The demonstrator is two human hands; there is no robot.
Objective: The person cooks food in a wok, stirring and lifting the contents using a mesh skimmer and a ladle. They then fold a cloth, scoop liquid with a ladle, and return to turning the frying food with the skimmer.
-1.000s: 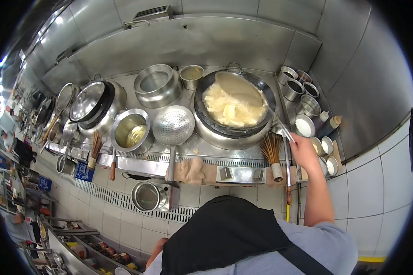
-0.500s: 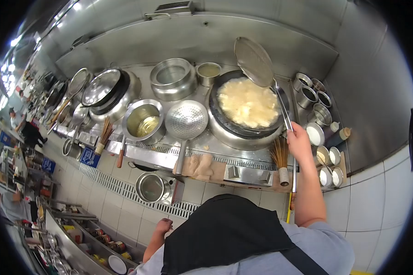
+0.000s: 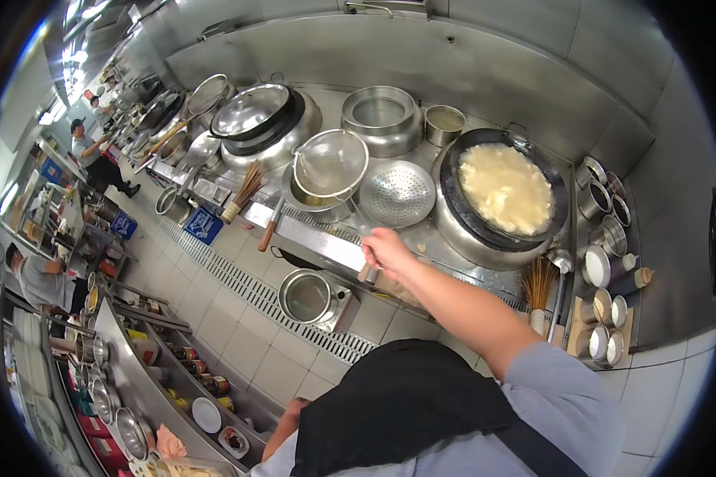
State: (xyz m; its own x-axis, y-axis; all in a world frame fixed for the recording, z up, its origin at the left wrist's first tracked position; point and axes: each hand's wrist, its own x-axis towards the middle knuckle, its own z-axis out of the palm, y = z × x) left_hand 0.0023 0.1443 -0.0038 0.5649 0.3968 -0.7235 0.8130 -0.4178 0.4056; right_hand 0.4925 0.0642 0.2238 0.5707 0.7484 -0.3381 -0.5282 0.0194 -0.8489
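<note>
My right hand (image 3: pixel 385 249) is closed around the handle of a round fine-mesh strainer (image 3: pixel 332 163). The strainer hangs over a metal pot (image 3: pixel 317 213) and hides much of the pot's inside. Beside it lies a perforated skimmer (image 3: pixel 398 193), its handle partly covered by my hand. To the right, pale, frothy contents (image 3: pixel 505 189) fill a black wok (image 3: pixel 558 208) set on the burner. Low by the apron, my left hand (image 3: pixel 296 407) is only partly visible, and its fingers cannot be made out.
A lidded wok (image 3: pixel 250 111) stands at the left. Small containers (image 3: pixel 597 266) line the right side. A bamboo brush (image 3: pixel 539 284) and a ladle (image 3: pixel 561 259) rest near the wok. A pot (image 3: pixel 305 296) sits low in front. Two co-workers (image 3: pixel 95 151) (image 3: pixel 40 278) are at the left.
My right hand has carried the mesh strainer leftward from above the frothy wok to over the metal pot. The view has turned left, and my left hand now shows less.
</note>
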